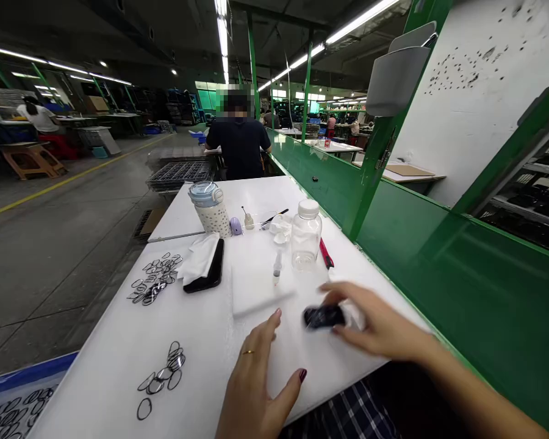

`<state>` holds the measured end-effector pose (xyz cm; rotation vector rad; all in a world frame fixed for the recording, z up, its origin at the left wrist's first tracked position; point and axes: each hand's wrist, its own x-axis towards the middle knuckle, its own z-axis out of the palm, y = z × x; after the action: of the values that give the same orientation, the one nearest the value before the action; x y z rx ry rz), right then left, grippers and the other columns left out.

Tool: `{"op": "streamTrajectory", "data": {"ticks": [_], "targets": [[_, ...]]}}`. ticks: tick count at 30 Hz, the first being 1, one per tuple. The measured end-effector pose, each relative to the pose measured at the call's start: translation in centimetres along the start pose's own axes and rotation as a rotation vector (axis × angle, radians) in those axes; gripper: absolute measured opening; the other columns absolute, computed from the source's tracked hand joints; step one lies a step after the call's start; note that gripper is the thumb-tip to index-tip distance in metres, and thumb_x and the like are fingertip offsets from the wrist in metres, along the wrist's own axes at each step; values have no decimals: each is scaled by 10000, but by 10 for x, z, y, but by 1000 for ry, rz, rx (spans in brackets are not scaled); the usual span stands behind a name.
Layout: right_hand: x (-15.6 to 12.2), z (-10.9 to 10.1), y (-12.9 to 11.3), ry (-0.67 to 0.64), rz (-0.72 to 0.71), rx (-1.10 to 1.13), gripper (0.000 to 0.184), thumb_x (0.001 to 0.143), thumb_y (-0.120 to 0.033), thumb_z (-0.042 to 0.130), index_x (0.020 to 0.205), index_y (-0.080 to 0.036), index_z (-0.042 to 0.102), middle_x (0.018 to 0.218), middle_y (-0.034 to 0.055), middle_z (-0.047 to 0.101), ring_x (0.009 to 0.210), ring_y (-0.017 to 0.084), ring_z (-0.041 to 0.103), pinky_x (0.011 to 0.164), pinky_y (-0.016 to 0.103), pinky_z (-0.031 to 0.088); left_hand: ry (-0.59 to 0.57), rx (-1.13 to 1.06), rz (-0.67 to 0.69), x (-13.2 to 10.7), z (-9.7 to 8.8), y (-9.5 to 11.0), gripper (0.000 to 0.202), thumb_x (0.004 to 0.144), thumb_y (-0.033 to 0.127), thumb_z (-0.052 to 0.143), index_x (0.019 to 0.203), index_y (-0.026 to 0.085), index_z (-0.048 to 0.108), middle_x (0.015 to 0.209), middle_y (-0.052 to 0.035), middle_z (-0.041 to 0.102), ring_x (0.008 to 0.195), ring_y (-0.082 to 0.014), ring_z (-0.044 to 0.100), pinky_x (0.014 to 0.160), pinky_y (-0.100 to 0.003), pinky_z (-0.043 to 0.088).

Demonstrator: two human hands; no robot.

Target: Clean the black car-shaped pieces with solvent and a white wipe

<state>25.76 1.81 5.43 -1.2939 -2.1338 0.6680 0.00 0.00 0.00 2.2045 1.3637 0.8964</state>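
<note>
Pinching a small dark part (pixel 324 316) over the white tabletop (pixel 119 341) with my right hand (pixel 375 323).

Motion blur suggests a loose fingertip grip, so I judge the part could slip and drop onto the white pad (pixel 260 286) or knock the clear bottle (pixel 306 235) just beyond. My right hand is narrowly closed, thumb and fingers on the part's ends; my left hand (pixel 256 378) lies spread and flat, holding nothing, near the loose black rings (pixel 165 372).

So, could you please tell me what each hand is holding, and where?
The right hand pinches a small dark part by its right end; the left hand holds nothing.
</note>
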Motion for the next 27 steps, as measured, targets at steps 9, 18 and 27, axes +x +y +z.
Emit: {"op": "streamTrajectory", "data": {"ticks": [9, 18, 27], "targets": [[71, 38, -20, 213, 149, 235, 243, 856, -261, 551, 1084, -185, 582, 955, 86, 660, 860, 213, 614, 777, 386, 498, 36, 36, 31, -9, 7, 2, 538, 847, 104, 492, 1355, 273, 443, 1140, -78, 591, 983, -218, 643, 815, -334, 565], [113, 54, -16, 80, 90, 380, 233, 907, -358, 506, 792, -176, 594, 798, 51, 639, 799, 207, 587, 787, 374, 446, -212, -13, 0, -3, -12, 9, 649, 693, 94, 652, 1300, 299, 550, 1430, -74, 445, 1275, -314, 452, 1042, -474, 442], [57, 72, -24, 277, 56, 920, 209, 887, -395, 585, 1046, -260, 566, 823, -7, 490, 785, 149, 466, 757, 288, 381, -181, -136, -104, 7, -4, 21, 574, 597, 123, 674, 1164, 190, 606, 1189, -86, 643, 1116, -286, 547, 986, -464, 456]]}}
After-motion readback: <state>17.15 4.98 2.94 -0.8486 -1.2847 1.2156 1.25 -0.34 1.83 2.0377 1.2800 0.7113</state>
